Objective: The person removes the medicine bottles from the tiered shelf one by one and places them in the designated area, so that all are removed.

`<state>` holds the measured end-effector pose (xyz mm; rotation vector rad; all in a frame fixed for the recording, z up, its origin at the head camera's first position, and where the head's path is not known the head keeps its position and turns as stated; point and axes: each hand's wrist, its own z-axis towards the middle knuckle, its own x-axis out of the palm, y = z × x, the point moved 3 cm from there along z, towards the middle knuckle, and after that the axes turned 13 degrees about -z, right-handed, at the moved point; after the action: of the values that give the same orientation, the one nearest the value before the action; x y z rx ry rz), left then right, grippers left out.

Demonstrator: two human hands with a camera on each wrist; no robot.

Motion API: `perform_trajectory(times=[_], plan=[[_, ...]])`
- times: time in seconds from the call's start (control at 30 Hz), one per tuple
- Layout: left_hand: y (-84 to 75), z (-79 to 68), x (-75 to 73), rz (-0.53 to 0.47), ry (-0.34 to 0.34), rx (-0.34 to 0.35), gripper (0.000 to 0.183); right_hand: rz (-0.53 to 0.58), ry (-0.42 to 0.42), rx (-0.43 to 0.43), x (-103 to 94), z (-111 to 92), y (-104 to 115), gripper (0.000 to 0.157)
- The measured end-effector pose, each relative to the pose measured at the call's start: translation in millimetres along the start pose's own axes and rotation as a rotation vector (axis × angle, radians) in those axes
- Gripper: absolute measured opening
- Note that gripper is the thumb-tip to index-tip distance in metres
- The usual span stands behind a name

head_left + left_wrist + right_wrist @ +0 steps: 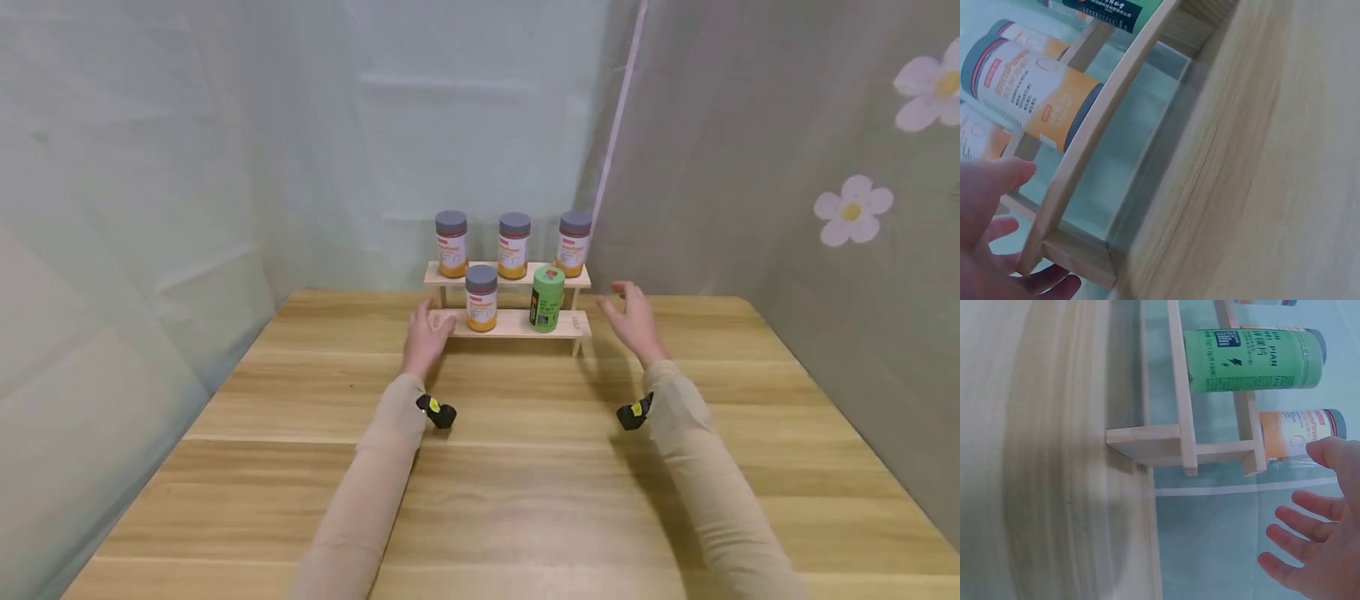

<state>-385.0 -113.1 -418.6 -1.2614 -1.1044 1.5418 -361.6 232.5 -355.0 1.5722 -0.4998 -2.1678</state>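
Observation:
On a two-step wooden rack [513, 323] stand several upright bottles. A green bottle [547, 300] is at the lower step's right, and a grey-capped white-and-orange bottle [482, 300] at its left. My left hand [426, 337] is at the lower step's left end. In the left wrist view its thumb [1016, 173] lies over the board's side and its fingers spread around the end; firm contact cannot be told. My right hand [636, 321] hovers apart from the rack's right end, fingers spread and loosely bent, holding nothing.
Three more grey-capped bottles, among them the middle one [513, 246], stand on the upper step. The rack is near the back edge of the wooden table [525, 500]. Behind hangs a pale curtain [337, 167], with a darker flowered one [712, 167] to the right.

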Motion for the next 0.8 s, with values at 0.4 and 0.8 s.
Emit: perform_trajectory(times=[0.4,0.8], plan=[[18.8,4.7,1.4,-0.165,-0.003,-0.038,0.064,0.028,-0.017,0.017,6.2,3.9,-4.3,0.046],[29.0,9.5,-3.5,-0.207,0.009,-0.089,0.059,0.064,-0.014,0.029,9.9,4.7,-7.9,0.047]])
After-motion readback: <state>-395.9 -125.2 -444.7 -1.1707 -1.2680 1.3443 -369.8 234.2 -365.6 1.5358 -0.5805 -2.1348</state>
